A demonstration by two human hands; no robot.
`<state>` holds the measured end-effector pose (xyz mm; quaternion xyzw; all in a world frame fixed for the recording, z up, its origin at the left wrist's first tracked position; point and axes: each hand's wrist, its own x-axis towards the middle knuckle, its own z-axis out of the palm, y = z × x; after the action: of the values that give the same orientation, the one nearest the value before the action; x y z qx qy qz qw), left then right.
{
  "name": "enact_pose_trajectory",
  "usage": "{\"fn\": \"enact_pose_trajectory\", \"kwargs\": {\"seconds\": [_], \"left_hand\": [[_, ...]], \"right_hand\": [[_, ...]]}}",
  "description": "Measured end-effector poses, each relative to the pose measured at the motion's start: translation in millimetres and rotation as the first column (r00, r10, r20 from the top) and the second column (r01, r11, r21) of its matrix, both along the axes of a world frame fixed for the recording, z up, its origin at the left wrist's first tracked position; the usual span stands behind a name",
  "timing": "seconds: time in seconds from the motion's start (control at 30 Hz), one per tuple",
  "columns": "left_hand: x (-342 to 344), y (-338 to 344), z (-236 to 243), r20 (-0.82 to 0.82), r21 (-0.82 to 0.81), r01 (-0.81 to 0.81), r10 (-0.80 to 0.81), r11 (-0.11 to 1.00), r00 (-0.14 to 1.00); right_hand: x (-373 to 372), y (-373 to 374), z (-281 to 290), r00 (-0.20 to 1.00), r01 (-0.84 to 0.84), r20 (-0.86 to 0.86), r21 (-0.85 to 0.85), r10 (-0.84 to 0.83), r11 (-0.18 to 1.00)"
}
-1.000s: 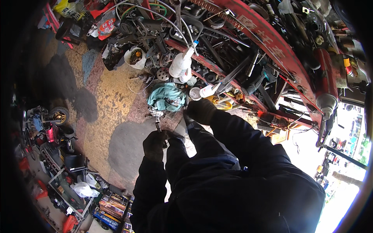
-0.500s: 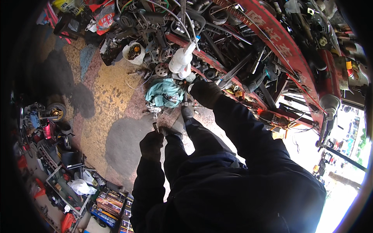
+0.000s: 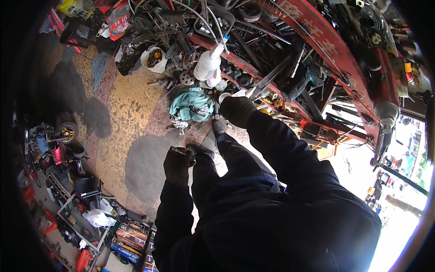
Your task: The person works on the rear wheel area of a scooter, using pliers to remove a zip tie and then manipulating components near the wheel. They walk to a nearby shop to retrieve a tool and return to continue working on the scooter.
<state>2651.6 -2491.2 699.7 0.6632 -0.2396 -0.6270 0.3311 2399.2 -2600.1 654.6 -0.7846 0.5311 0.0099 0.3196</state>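
My left hand [image 3: 177, 166], in a dark glove, is closed above the floor in front of my body. It grips a short metal tube, now mostly hidden by the fingers. Further forward and to the right, my right hand [image 3: 238, 112], also gloved, is closed beside the tool rack. What its fingers hold, if anything, is hidden. Just beyond it is a small round silvery rim [image 3: 224, 97]. Left of that hand a crumpled teal cloth [image 3: 192, 105] lies in a heap. A white plastic bottle [image 3: 207, 65] stands behind the cloth.
A red metal rack [image 3: 333, 52] crammed with tools and parts runs along the right. A white bucket [image 3: 155, 60] of small parts sits at the back. At lower left are stacked boxes [image 3: 131, 235] and a small wheel [image 3: 67, 132]. My shoes [image 3: 218, 127] are near the cloth.
My left hand has turned, so the metal tube that stuck up from it is mostly out of sight. My right hand has shifted slightly left and remains by the rack.
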Motion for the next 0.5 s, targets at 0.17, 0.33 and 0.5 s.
{"fn": "enact_pose_trajectory", "kwargs": {"seconds": [0.17, 0.33, 0.5], "left_hand": [[3, 4, -8, -0.048, -0.041, 0.052, -0.054, 0.998, 0.997], [7, 12, -14, -0.132, -0.11, 0.017, -0.031, 0.994, 0.991], [5, 8, -8, -0.067, -0.042, 0.01, -0.013, 0.999, 0.998]], "right_hand": [[-3, 3, -5, 0.995, -0.009, 0.094, -0.112, 0.019, 0.994], [-4, 0, -10, 0.996, -0.082, -0.042, -0.243, 0.074, 0.966], [-25, -31, -1, 0.987, -0.012, -0.154, -0.297, -0.035, 0.955]]}}
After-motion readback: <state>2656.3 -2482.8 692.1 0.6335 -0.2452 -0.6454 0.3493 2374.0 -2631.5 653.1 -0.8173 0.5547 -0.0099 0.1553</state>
